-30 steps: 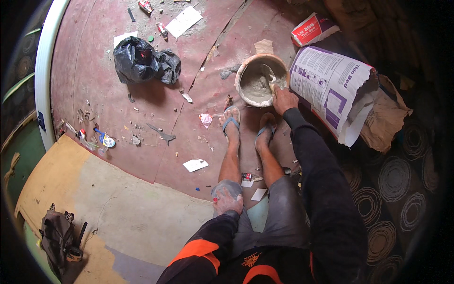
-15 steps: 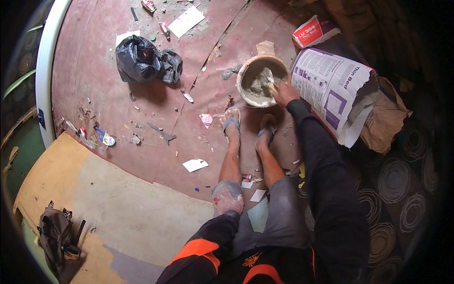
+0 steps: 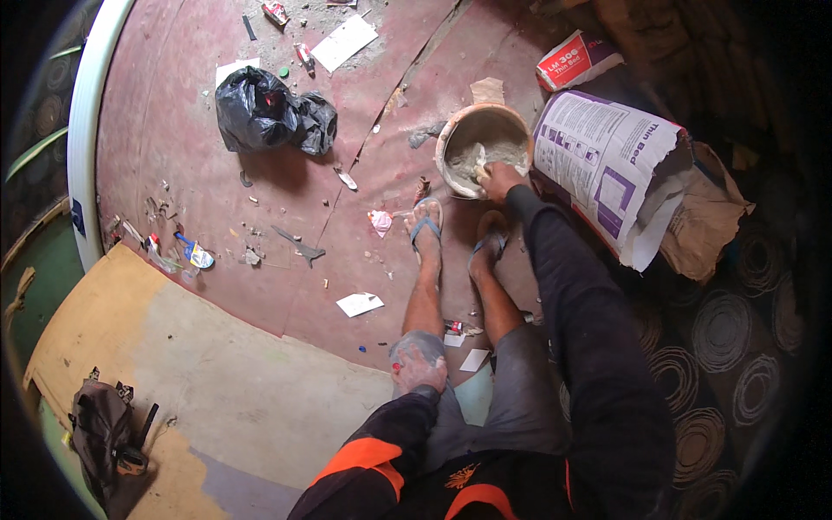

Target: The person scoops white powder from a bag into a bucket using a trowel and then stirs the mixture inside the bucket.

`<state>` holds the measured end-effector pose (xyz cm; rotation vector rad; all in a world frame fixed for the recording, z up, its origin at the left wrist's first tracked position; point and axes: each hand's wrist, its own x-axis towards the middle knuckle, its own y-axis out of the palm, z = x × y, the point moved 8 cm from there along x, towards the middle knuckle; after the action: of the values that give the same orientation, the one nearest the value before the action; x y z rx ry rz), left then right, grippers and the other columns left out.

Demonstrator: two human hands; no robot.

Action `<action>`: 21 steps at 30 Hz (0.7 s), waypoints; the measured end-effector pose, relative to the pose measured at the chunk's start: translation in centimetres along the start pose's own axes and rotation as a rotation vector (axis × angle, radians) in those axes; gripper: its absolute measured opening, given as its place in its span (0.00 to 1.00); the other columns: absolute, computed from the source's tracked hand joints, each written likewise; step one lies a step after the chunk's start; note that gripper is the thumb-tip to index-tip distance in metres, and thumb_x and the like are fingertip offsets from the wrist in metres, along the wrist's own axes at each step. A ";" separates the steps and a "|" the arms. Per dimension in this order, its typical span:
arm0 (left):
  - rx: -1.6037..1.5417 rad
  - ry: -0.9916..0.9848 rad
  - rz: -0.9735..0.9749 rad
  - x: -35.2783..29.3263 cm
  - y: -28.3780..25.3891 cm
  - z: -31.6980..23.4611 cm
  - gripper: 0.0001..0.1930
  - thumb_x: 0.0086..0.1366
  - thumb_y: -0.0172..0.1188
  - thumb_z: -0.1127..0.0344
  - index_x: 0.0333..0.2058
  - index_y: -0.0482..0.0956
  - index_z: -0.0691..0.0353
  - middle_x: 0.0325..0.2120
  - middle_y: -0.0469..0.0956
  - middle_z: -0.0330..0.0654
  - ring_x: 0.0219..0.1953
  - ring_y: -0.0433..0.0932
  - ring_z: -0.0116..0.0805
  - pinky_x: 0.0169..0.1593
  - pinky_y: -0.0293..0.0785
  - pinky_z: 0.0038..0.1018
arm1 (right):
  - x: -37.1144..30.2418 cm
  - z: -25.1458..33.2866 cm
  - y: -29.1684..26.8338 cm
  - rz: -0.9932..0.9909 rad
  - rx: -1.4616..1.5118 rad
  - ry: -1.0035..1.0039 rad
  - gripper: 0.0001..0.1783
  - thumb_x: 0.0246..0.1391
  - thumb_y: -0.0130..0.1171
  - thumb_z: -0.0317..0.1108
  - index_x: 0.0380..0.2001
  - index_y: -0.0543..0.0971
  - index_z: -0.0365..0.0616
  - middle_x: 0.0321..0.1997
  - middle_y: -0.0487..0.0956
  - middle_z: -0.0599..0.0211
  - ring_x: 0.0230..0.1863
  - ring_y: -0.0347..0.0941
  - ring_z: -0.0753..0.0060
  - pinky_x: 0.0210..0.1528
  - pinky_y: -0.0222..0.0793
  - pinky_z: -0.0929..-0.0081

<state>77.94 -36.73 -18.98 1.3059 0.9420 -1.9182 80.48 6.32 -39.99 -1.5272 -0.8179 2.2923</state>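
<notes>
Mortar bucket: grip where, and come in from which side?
Likely the left rim of the mortar bucket, from the left: there's more room there, while the torn paper sack crowds its right. Its open mouth faces up, leaving the round edge exposed to pinch.

Through my remote feed I note one round orange-brown bucket (image 3: 441, 149), upright on the floor (image 3: 286, 204), rim smeared, holding wet grey paste (image 3: 509, 154). A pale-handled, paste-coated tool (image 3: 480, 159) stands inside, near the close rim.
</notes>
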 end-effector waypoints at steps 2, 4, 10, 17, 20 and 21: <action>-0.009 0.004 0.004 0.1 0.2 0.1 0.43 0.60 0.58 0.40 0.67 0.60 0.59 0.67 0.58 0.57 0.64 0.65 0.58 0.64 0.61 0.51 | -0.1 0.2 -0.1 -0.021 0.068 -0.002 0.21 0.54 0.57 0.45 0.47 0.80 0.45 0.45 0.81 0.47 0.48 0.78 0.44 0.54 0.71 0.52; -0.024 0.003 0.005 0.1 0.4 0.1 0.43 0.60 0.58 0.40 0.67 0.60 0.59 0.68 0.58 0.56 0.64 0.65 0.59 0.64 0.60 0.51 | -0.2 0.0 -0.5 -0.043 0.086 0.034 0.20 0.53 0.56 0.45 0.44 0.81 0.44 0.45 0.81 0.45 0.49 0.78 0.43 0.54 0.71 0.53; -0.016 -0.008 -0.011 0.4 0.7 0.3 0.43 0.59 0.58 0.39 0.68 0.60 0.57 0.68 0.58 0.55 0.64 0.65 0.59 0.65 0.59 0.52 | -1.0 1.2 -0.2 -0.027 -0.043 -0.110 0.23 0.58 0.54 0.49 0.50 0.78 0.46 0.45 0.81 0.45 0.50 0.77 0.41 0.54 0.70 0.51; -0.014 -0.007 0.002 0.4 0.6 0.2 0.43 0.60 0.58 0.39 0.68 0.60 0.57 0.68 0.56 0.56 0.64 0.65 0.60 0.66 0.58 0.52 | -0.3 0.5 2.3 0.107 0.003 -0.095 0.20 0.59 0.54 0.46 0.45 0.81 0.42 0.43 0.82 0.47 0.49 0.77 0.42 0.52 0.72 0.53; -0.025 -0.018 0.006 0.2 0.6 0.2 0.44 0.60 0.57 0.39 0.68 0.60 0.58 0.68 0.56 0.56 0.64 0.66 0.60 0.66 0.58 0.53 | 0.5 -0.5 0.7 -0.035 0.138 -0.008 0.20 0.57 0.54 0.45 0.45 0.81 0.44 0.44 0.81 0.44 0.49 0.77 0.42 0.52 0.72 0.52; -0.028 -0.014 -0.007 0.1 0.5 0.2 0.44 0.60 0.57 0.38 0.68 0.60 0.58 0.68 0.56 0.56 0.64 0.66 0.60 0.65 0.59 0.53 | 0.3 -1.6 -0.6 -0.180 0.125 0.111 0.19 0.55 0.54 0.43 0.43 0.82 0.43 0.45 0.81 0.43 0.48 0.78 0.42 0.52 0.72 0.51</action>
<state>78.22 -37.14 -19.18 1.2736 0.9640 -1.9102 81.76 7.46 -40.28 -1.4494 -0.7356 2.0697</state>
